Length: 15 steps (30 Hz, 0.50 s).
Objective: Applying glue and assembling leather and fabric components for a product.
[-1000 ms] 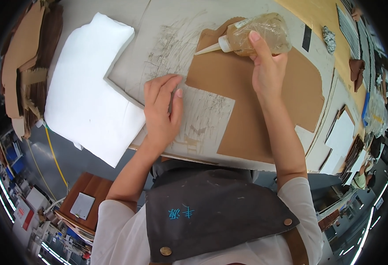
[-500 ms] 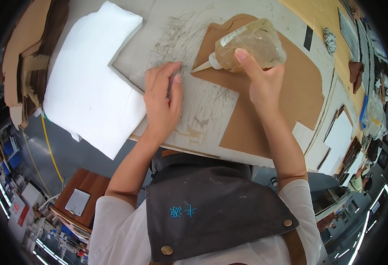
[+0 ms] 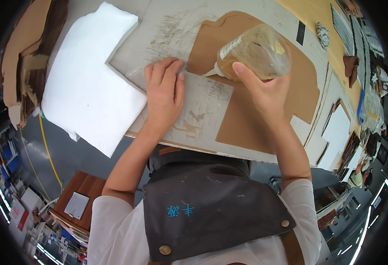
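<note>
A squeeze bottle [image 3: 258, 51] of cloudy, yellowish liquid is tilted in my right hand [image 3: 267, 90], thumb on its near side and the other fingers mostly hidden behind it. Its pale pointed nozzle [image 3: 210, 72] aims down-left at the near edge of a flat brown piece [image 3: 242, 117], close to the piece's left corner. I cannot tell whether the tip touches. My left hand [image 3: 164, 86] rests on the board just left of that corner, fingers loosely bent, with nothing visible in it. Beside it on the left lies a thick white foam piece [image 3: 86, 75].
The scuffed grey board [image 3: 158, 22] carries these things. At the far left are stacked brown sheets [image 3: 28, 53]. Along the right lie a dark strip [image 3: 300, 33], a speckled lump [image 3: 322, 35], a brown scrap [image 3: 351, 70] and white sheets [image 3: 336, 126]. A wooden stand [image 3: 77, 187] holds a clipboard [image 3: 76, 205].
The bottle's nozzle has shifted right along the brown piece's near edge, away from the left corner. My left hand's fingers have come closer together. The whole view has shifted slightly.
</note>
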Tool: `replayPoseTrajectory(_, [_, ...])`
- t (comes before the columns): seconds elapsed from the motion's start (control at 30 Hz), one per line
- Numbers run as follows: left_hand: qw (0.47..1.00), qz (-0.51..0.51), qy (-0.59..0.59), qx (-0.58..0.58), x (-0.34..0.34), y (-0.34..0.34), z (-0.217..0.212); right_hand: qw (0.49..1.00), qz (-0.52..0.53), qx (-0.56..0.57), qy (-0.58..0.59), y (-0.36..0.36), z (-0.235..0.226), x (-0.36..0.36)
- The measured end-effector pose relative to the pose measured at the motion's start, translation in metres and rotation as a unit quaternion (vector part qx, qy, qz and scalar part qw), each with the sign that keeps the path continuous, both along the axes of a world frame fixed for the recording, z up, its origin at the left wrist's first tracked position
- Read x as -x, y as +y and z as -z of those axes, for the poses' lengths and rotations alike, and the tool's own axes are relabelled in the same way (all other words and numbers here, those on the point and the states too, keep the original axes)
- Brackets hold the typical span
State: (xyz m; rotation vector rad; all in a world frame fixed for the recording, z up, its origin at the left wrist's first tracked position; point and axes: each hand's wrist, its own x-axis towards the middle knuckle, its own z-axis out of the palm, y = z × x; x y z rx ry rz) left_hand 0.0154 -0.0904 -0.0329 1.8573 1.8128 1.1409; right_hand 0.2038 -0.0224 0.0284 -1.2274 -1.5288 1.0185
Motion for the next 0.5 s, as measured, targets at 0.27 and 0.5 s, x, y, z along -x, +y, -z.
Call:
replayPoseTrajectory(0.27, [0.980,0.069,0.186,0.032,-0.006,0.000,-0.004,0.999,0.030,-0.008,-0.035,-0.005,-0.003,-0.022])
replayPoseTrajectory(0.5, [0.955,0.132,0.263,0.042,-0.009,0.001,-0.006,0.999,0.047,0.015,-0.022,-0.011,-0.003,-0.041])
